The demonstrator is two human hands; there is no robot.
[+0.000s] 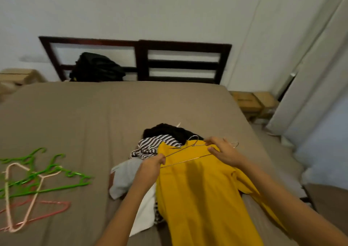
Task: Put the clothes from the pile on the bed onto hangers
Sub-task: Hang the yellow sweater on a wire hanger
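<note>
A yellow garment (203,193) lies spread over the pile on the brown bed (90,117). On its top edge rests a thin metal wire hanger (185,154). My left hand (153,165) grips the hanger's left corner. My right hand (225,152) pinches the hanger's right end together with the yellow cloth. A second wire hook (235,143) shows just beyond my right hand. Under the yellow garment lie a black-and-white striped piece (152,145), a black piece (169,131) and pale grey and white pieces (128,178).
Green hangers (47,172) and pink hangers (24,204) lie loose on the bed's left side. A black bag (96,67) leans on the dark wooden headboard (184,63). Cardboard boxes (252,102) stand right of the bed, by a pale curtain (308,87).
</note>
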